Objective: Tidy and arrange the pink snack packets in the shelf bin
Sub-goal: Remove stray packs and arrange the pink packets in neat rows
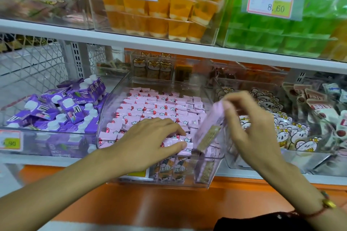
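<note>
The right hand (249,127) pinches one pink packet (210,127) by its top end, fingers curled round it, so it hangs tilted over the near right corner of the clear shelf bin (112,107). The hand is blurred, so I cannot say exactly which fingers do the pinching. The left hand (150,137) lies on the front rows of the pink snack packets (155,108), fingers bent and pressing on the wrappers, thumb against a packet at the near edge; it looks to be steadying rather than grasping.

To do this step well, I'd say the held packet should be turned flat and face up like the others, then slid into the gap just beside the left fingertips (180,133), where the right-hand column looks looser and a few packets lie label side up. The left hand would do best to stay pressed down so the neat rows don't ride up as the new one goes in.

The rows run away from both hands toward the back of the bin. A few packets stand on end against the front wall, below the left hand. Purple cartons (62,107) sit beyond the left hand; the cartoon-printed packs (293,133) lie just past the right.
</note>
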Demonstrator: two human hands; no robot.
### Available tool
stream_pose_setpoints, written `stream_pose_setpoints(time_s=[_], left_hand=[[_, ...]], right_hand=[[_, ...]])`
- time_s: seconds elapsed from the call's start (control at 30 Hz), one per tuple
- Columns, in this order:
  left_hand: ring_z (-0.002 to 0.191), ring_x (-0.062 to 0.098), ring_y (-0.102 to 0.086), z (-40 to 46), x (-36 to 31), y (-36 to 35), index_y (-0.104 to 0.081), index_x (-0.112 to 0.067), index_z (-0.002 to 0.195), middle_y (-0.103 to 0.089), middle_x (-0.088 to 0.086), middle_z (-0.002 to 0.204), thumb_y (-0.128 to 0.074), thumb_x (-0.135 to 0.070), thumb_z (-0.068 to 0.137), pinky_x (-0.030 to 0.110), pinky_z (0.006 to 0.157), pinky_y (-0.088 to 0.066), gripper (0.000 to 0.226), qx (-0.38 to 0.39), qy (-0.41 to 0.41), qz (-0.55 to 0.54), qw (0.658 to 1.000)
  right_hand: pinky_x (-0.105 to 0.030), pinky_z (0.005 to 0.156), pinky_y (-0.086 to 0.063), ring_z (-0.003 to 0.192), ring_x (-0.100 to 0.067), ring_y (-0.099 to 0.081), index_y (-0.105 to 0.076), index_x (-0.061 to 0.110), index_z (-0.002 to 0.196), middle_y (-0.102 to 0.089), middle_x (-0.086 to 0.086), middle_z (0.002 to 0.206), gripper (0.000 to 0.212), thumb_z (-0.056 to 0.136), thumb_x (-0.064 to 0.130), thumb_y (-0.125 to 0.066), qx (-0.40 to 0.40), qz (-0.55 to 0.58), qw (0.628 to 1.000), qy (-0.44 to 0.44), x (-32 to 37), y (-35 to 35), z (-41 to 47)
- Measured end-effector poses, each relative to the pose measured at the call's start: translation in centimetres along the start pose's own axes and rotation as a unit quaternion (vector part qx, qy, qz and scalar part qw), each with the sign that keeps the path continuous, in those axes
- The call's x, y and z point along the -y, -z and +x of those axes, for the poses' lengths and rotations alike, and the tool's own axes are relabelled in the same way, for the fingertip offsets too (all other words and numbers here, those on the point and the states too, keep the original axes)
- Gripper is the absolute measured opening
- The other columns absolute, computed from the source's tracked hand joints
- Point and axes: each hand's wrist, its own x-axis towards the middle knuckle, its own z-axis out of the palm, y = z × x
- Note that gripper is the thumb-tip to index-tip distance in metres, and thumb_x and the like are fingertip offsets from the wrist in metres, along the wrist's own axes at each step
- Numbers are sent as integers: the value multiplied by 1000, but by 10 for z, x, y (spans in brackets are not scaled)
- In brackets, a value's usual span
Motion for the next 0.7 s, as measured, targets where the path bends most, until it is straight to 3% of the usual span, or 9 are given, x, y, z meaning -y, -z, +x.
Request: stream_pose_setpoints(time_s=[0.07, 0.13, 0.2, 0.3, 0.4, 0.47, 0.53, 0.6, 0.7], left_hand=[[105, -1, -48, 0, -1, 2, -49, -43, 121, -53, -24, 115, -32, -64, 90, 23, 84, -36, 42, 1, 0, -5, 1000], [107, -3, -47, -1, -4, 4, -47, -44, 123, -50, -28, 118, -28, -67, 89, 25, 87, -41, 46, -13, 10, -32, 999], [111, -10, -43, -3, -10, 7, -38, -50, 127, -43, -39, 116, -26, -76, 84, 24, 88, -41, 53, -40, 31, -100, 994], [107, -18, -45, -4, -25, 9, -29, -61, 126, -39, -49, 112, -34, -85, 71, 23, 88, -46, 60, -68, 48, -190, 978], [89, -11, -55, -2, -36, 7, -39, -58, 118, -54, -36, 105, -51, -70, 78, 28, 80, -51, 43, -84, 51, -224, 970], [76, -7, -58, 0, -38, 10, -51, -52, 111, -62, -29, 97, -61, -52, 84, 23, 72, -51, 29, -79, 68, -293, 950], [58, -6, -58, 4, -37, 16, -61, -41, 101, -70, -21, 79, -63, -36, 87, 12, 55, -44, 15, -80, 101, -391, 911], [48, -5, -58, 8, -34, 23, -66, -31, 91, -70, -15, 64, -61, -32, 89, 6, 42, -36, 6, -92, 157, -454, 872], [53, 0, -63, 10, -29, 27, -75, -20, 82, -69, -9, 61, -61, -48, 82, 7, 40, -36, 31, -92, 214, -498, 835]], right_hand=[[-24, 63, -45, 67, -2, -51, -52, 19, 91, -55, 14, 78, 9, 97, 17, -45, -128, 63, 989, -49, -2, 5, 4], [-38, 63, -46, 67, -9, -50, -51, 16, 89, -55, 8, 76, 12, 98, 15, -44, -168, 125, 969, -134, -5, 8, 7], [-42, 64, -49, 65, -9, -52, -53, 14, 86, -56, 0, 73, 15, 99, 13, -44, -144, 170, 951, -214, -6, 5, 7], [-19, 57, -51, 57, 1, -56, -54, 8, 86, -59, 6, 64, 16, 98, 8, -43, -103, 247, 925, -269, -2, -2, 6], [-12, 53, -48, 57, 2, -59, -55, 2, 91, -62, 12, 59, 16, 98, 9, -42, -61, 302, 905, -295, 4, -7, 7], [-13, 55, -49, 62, 1, -60, -56, 7, 91, -63, 15, 63, 17, 99, 12, -42, -39, 303, 901, -308, 3, -8, 7], [-15, 71, -51, 81, 0, -60, -57, 14, 101, -65, 20, 84, 14, 99, 16, -43, -15, 243, 928, -283, -1, -8, 5], [-12, 92, -39, 108, 1, -50, -52, 21, 121, -57, 14, 116, 26, 96, 16, -50, 12, 109, 977, -180, -1, -4, 3], [-23, 108, -26, 129, -11, -36, -44, 23, 135, -44, 6, 135, 60, 79, 16, -65, 94, -36, 995, 20, 5, -6, -1]])
